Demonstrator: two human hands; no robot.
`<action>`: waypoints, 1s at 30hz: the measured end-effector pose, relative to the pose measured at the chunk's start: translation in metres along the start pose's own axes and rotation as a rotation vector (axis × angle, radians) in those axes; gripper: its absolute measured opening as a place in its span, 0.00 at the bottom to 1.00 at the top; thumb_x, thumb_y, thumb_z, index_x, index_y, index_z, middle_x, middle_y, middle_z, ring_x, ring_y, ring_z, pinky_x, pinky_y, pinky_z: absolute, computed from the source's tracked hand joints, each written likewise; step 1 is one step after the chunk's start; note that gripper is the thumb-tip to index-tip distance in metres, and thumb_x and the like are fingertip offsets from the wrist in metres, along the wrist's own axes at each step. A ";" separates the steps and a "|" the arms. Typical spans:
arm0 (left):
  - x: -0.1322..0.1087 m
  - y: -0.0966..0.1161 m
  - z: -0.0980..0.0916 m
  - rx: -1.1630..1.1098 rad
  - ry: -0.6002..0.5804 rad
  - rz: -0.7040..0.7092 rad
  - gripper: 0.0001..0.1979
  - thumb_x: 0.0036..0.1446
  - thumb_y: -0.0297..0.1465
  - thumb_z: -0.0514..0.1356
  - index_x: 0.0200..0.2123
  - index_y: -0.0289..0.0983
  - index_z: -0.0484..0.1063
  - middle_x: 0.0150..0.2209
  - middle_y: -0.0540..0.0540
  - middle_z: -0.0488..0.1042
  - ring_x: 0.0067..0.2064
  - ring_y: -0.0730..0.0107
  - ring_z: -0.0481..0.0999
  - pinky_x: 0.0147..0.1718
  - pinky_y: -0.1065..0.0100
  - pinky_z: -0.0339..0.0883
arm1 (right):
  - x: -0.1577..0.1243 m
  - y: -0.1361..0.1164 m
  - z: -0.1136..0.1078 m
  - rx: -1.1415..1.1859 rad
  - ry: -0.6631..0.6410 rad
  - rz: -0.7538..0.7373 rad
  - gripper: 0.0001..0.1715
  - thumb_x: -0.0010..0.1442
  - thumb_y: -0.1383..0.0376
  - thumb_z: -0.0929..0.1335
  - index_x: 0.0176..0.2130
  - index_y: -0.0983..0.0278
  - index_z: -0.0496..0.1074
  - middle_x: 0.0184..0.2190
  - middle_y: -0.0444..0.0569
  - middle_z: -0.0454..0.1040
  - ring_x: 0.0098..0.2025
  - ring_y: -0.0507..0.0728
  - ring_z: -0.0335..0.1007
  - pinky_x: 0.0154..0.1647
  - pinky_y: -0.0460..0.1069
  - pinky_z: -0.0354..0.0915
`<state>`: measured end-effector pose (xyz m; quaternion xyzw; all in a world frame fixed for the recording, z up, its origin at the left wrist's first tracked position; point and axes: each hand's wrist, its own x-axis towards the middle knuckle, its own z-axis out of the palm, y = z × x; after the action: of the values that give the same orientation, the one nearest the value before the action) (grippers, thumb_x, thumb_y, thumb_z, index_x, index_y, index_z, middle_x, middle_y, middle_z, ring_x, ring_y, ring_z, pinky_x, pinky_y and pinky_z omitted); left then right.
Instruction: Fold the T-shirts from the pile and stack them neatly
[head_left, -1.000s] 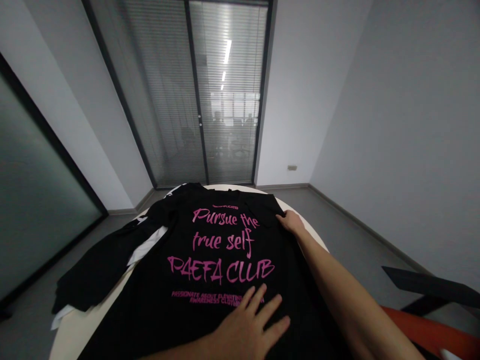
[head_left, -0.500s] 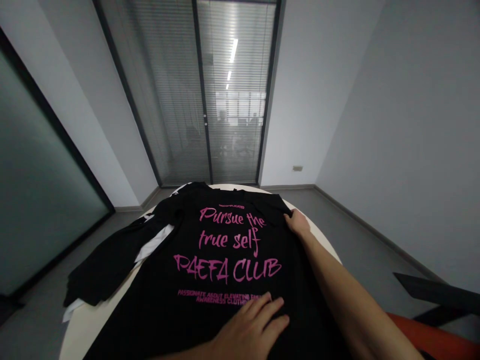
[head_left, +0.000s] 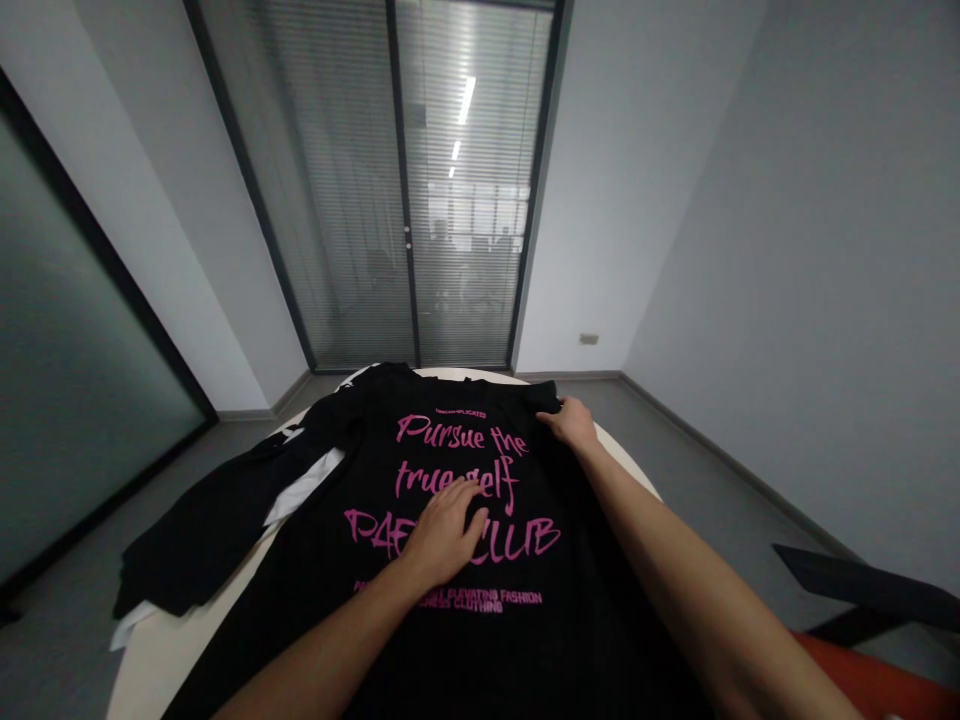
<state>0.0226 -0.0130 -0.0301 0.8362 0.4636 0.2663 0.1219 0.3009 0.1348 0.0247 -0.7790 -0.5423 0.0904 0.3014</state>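
Observation:
A black T-shirt [head_left: 495,655] with pink lettering lies spread over the table, its collar at the far side. My left hand [head_left: 444,535] is over the middle of the print, fingers stretched forward and palm down, covering some letters. It appears to rest on the cloth, though contact is hard to judge. At the far right, my right hand [head_left: 571,422] grips the shirt's sleeve, which is bunched or folded inward near the shoulder. Part of that sleeve is hidden by the fingers.
Left of the shirt lie more black garments [head_left: 206,530] with a white cloth [head_left: 304,487] showing beneath. The pale rounded table [head_left: 146,675] has its edge showing on both sides. A chair with an orange seat [head_left: 874,670] and black armrest [head_left: 862,588] stands at right.
My left hand has moved forward from below the print to its middle. My right hand has shifted inward to the left, bringing the sleeve edge with it.

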 end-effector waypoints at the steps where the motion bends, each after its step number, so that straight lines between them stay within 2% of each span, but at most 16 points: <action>1: 0.000 -0.002 0.001 -0.031 0.026 -0.014 0.19 0.68 0.36 0.52 0.59 0.35 0.68 0.61 0.39 0.71 0.64 0.57 0.69 0.64 0.51 0.61 | -0.001 -0.012 0.001 0.016 -0.001 -0.032 0.36 0.54 0.54 0.75 0.57 0.68 0.72 0.51 0.62 0.77 0.55 0.68 0.74 0.52 0.54 0.69; 3: 0.000 -0.004 0.003 -0.089 0.059 -0.042 0.19 0.68 0.34 0.52 0.60 0.36 0.65 0.60 0.39 0.72 0.62 0.58 0.71 0.63 0.52 0.64 | -0.006 -0.035 0.007 0.077 -0.020 -0.104 0.41 0.54 0.54 0.76 0.61 0.70 0.69 0.55 0.64 0.75 0.58 0.68 0.72 0.56 0.56 0.68; 5: 0.001 -0.005 0.004 -0.138 0.080 -0.072 0.20 0.67 0.32 0.52 0.60 0.36 0.63 0.60 0.38 0.72 0.62 0.58 0.71 0.62 0.52 0.64 | -0.014 -0.054 0.018 0.190 -0.101 -0.218 0.45 0.54 0.53 0.76 0.62 0.73 0.67 0.57 0.66 0.72 0.60 0.68 0.70 0.59 0.56 0.66; 9: 0.002 -0.006 0.003 -0.171 0.116 -0.084 0.21 0.63 0.27 0.53 0.59 0.35 0.63 0.58 0.37 0.71 0.61 0.58 0.71 0.62 0.51 0.65 | -0.033 -0.068 0.046 0.375 -0.540 -0.523 0.36 0.54 0.62 0.77 0.59 0.69 0.71 0.57 0.58 0.74 0.59 0.63 0.71 0.62 0.54 0.65; 11: 0.002 -0.004 0.001 -0.149 0.109 -0.042 0.20 0.62 0.26 0.54 0.57 0.35 0.65 0.56 0.38 0.72 0.60 0.58 0.71 0.61 0.51 0.65 | -0.039 -0.064 0.054 0.382 -0.705 -0.573 0.31 0.55 0.65 0.75 0.57 0.66 0.72 0.57 0.54 0.74 0.57 0.62 0.72 0.61 0.54 0.67; 14: -0.001 0.001 -0.005 -0.087 0.047 0.127 0.20 0.62 0.25 0.54 0.57 0.38 0.68 0.58 0.41 0.71 0.61 0.59 0.69 0.62 0.53 0.64 | -0.040 -0.054 0.053 0.374 -0.772 -0.490 0.24 0.61 0.66 0.71 0.56 0.66 0.73 0.54 0.55 0.76 0.49 0.60 0.74 0.48 0.53 0.73; 16: -0.003 0.006 -0.009 -0.024 -0.052 0.282 0.24 0.62 0.24 0.53 0.61 0.42 0.66 0.64 0.44 0.67 0.64 0.60 0.65 0.64 0.53 0.62 | -0.037 -0.046 0.049 0.372 -0.795 -0.422 0.20 0.62 0.66 0.69 0.54 0.65 0.73 0.49 0.54 0.77 0.43 0.57 0.74 0.38 0.50 0.74; 18: -0.002 0.011 -0.012 0.059 -0.172 0.405 0.30 0.61 0.22 0.53 0.65 0.46 0.63 0.69 0.48 0.59 0.66 0.58 0.63 0.64 0.52 0.61 | -0.035 -0.037 0.045 0.405 -0.847 -0.395 0.17 0.61 0.69 0.68 0.51 0.64 0.74 0.45 0.52 0.77 0.39 0.54 0.72 0.35 0.47 0.72; 20: 0.003 0.016 -0.013 0.141 -0.263 0.467 0.34 0.58 0.22 0.54 0.67 0.47 0.59 0.72 0.49 0.53 0.64 0.56 0.64 0.62 0.51 0.61 | -0.033 -0.027 0.044 0.479 -0.912 -0.394 0.18 0.58 0.73 0.68 0.48 0.64 0.74 0.44 0.50 0.77 0.38 0.51 0.72 0.36 0.46 0.70; 22: 0.011 0.022 -0.013 0.203 -0.309 0.488 0.37 0.57 0.24 0.55 0.69 0.46 0.56 0.73 0.47 0.50 0.62 0.54 0.65 0.61 0.50 0.62 | -0.033 -0.018 0.046 0.571 -0.955 -0.381 0.21 0.54 0.77 0.67 0.47 0.64 0.73 0.43 0.49 0.76 0.38 0.50 0.72 0.39 0.46 0.70; 26: 0.032 0.032 -0.013 0.273 -0.306 0.455 0.36 0.57 0.31 0.57 0.69 0.37 0.56 0.66 0.40 0.63 0.64 0.50 0.61 0.61 0.50 0.59 | -0.033 -0.001 0.050 0.715 -1.007 -0.354 0.23 0.51 0.77 0.68 0.47 0.65 0.73 0.43 0.50 0.76 0.42 0.52 0.73 0.47 0.50 0.70; 28: 0.043 0.036 -0.013 0.295 -0.303 0.416 0.32 0.58 0.33 0.56 0.66 0.35 0.60 0.59 0.39 0.69 0.63 0.50 0.62 0.60 0.50 0.59 | -0.033 0.006 0.052 0.774 -1.018 -0.360 0.22 0.51 0.75 0.71 0.47 0.65 0.73 0.43 0.51 0.76 0.44 0.53 0.74 0.52 0.53 0.69; 30: 0.052 0.041 -0.012 0.306 -0.315 0.387 0.26 0.58 0.34 0.56 0.60 0.36 0.67 0.55 0.39 0.70 0.60 0.51 0.65 0.58 0.52 0.60 | -0.032 0.011 0.054 0.828 -1.017 -0.369 0.23 0.52 0.72 0.73 0.48 0.65 0.73 0.44 0.52 0.76 0.46 0.54 0.74 0.56 0.55 0.68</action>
<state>0.0668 0.0082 0.0155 0.9488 0.3058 0.0784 0.0116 0.2715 0.1236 -0.0309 -0.3550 -0.6612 0.5927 0.2926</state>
